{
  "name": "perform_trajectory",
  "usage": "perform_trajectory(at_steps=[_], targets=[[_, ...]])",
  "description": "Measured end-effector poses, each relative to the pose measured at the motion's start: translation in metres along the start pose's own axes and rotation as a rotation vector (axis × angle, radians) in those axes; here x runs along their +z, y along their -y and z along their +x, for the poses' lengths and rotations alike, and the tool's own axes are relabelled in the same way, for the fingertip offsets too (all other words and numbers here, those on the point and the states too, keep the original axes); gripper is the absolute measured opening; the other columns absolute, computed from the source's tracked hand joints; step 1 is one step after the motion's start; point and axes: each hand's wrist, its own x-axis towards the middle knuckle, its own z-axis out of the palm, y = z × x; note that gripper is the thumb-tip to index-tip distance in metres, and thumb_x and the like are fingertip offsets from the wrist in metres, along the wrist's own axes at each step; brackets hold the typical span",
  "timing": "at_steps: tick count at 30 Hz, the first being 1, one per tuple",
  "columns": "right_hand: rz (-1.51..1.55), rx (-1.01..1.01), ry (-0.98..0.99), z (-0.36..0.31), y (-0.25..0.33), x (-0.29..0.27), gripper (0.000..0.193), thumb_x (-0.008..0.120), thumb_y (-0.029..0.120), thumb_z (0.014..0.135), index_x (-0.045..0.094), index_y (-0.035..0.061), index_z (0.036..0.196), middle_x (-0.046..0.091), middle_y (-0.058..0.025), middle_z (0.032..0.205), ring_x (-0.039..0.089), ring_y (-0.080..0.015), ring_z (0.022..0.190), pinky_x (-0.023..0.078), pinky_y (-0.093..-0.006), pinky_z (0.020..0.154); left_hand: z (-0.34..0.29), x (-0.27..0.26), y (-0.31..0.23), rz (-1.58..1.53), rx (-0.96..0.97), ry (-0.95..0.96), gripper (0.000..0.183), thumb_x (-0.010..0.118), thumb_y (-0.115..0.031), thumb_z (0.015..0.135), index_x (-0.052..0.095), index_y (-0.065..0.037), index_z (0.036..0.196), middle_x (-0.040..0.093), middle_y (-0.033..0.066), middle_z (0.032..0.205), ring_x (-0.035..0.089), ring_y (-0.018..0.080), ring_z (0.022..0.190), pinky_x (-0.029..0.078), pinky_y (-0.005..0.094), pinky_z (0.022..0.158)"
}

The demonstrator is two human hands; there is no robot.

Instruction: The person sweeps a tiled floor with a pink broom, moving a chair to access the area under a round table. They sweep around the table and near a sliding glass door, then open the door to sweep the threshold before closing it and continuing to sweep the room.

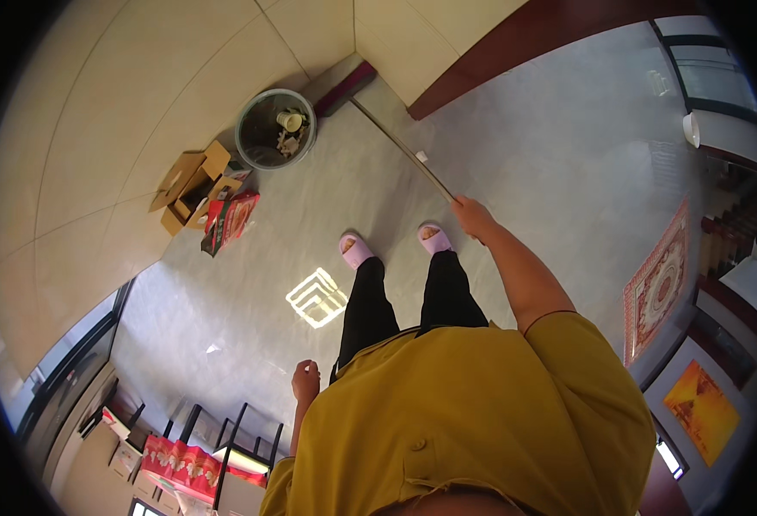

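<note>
My right hand (473,218) is closed around the grey handle of a broom (400,146). The handle slants away to the far wall, where the broom's maroon head (347,88) rests in the corner, beside a round bin (245,138). Inside that bin lie a pale cup (290,119) and scraps of rubbish. My left hand (306,380) hangs by my left side with its fingers curled in. A small pale spot shows at its fingers, too small to make out. Beyond the middle of the broom handle, a small white scrap (421,156) lies on the floor.
Left of the bin, an open cardboard box (191,191) and a red package (233,217) sit against the tiled wall. My feet in pink slippers (355,251) stand on the grey floor. A patterned rug (658,279) lies at right; black-framed furniture (239,430) stands lower left.
</note>
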Motion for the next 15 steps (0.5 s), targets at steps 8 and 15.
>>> perform_trajectory(at_steps=[8,15], targets=[[0.112,0.23,0.142,-0.173,-0.138,0.035,0.036,0.043,0.035,0.086,0.05,0.0087,0.109,0.055,-0.0123,0.066,0.054,-0.0269,0.055,0.044,-0.0368,0.051,-0.004,0.0,-0.003,0.128,0.054,0.014,0.029,0.051,-0.032,0.078,0.061,-0.01,0.095,0.064,0.0104,0.072,0.062,0.0266,0.073,0.047,0.0377,0.066],[-0.2,0.248,0.145,-0.241,-0.067,-0.013,0.038,0.042,0.033,0.087,0.043,0.016,0.122,0.061,-0.0186,0.082,0.059,-0.0358,0.077,0.046,-0.0435,0.068,0.018,0.009,-0.013,0.189,0.105,0.054,0.029,0.05,-0.033,0.079,0.061,-0.012,0.095,0.065,0.0122,0.077,0.061,0.0305,0.078,0.046,0.0409,0.07]])
